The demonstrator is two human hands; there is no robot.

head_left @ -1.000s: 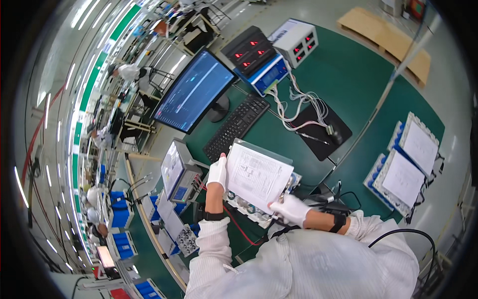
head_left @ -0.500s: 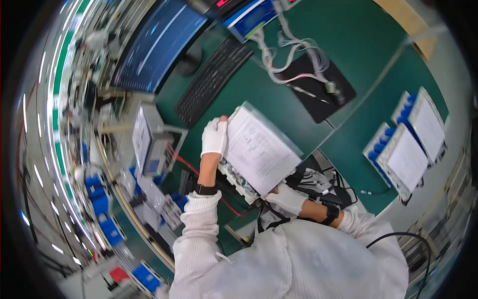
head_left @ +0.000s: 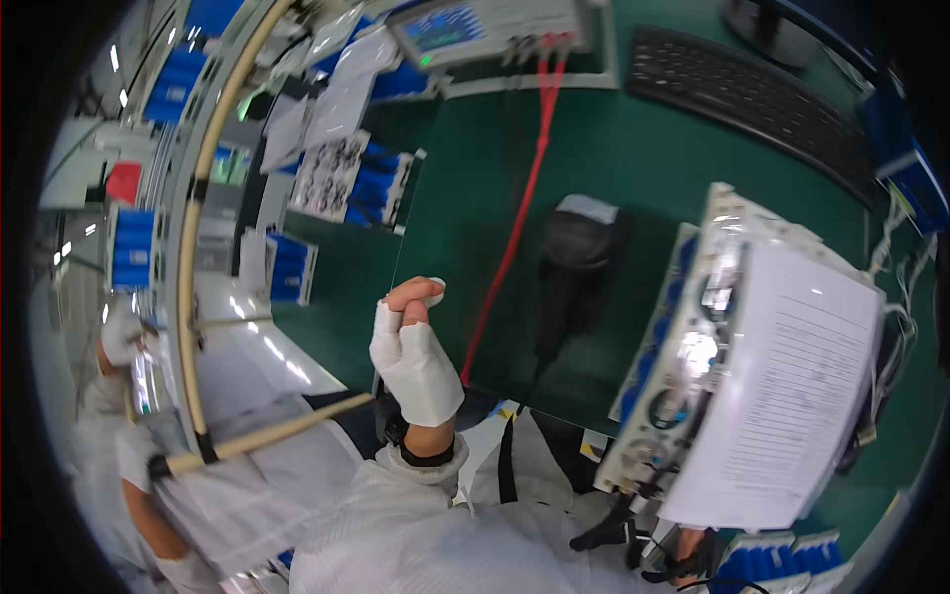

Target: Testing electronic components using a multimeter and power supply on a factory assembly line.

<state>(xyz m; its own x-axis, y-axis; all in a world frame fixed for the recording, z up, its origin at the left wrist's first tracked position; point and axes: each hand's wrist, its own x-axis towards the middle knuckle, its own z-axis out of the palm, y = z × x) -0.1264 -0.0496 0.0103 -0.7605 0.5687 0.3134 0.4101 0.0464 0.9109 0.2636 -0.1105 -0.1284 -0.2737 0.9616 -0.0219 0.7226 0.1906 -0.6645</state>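
Note:
My left hand, in a white glove with bare fingertips, hovers over the near table edge. Its fingers are loosely bent, and nothing shows in them. At the right, a battery pack with a white frame and blue cells stands tilted. A printed paper sheet lies over its face. My right hand is at the pack's near end; only a bit of skin shows below the sheet, and the fingers are hidden. The pack appears propped in that hand.
A black handheld scanner lies mid-table beside a red cable. Behind are a tester and a keyboard. Blue packs are to the left, past a beige rail. Another person's arm is at lower left.
My left hand has let go of the pack and moved away to the left. My view has turned left, so the pack now appears at the right. The right hand stays at its near end.

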